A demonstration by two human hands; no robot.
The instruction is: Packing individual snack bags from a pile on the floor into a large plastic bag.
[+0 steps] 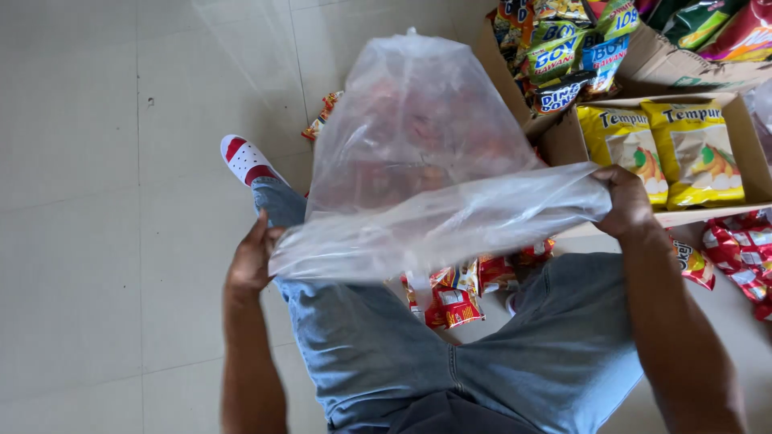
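Observation:
A large clear plastic bag point(418, 153) hangs stretched out in front of me, with reddish snack packets showing faintly through it. My left hand point(253, 257) grips the bag's edge at the lower left, just above my left knee. My right hand point(626, 199) grips the other end of the edge at the right, next to a cardboard box. Under the bag, several red snack packets point(454, 293) lie between my legs.
A cardboard box point(563, 141) with yellow snack bags point(696, 153) stands at the right. Another box point(667, 56) behind it holds blue and green packets point(563, 56). Red packets point(744, 249) lie at the far right. My jeans-clad legs and a red-and-white shoe point(245, 159) rest on pale floor tiles point(96, 201).

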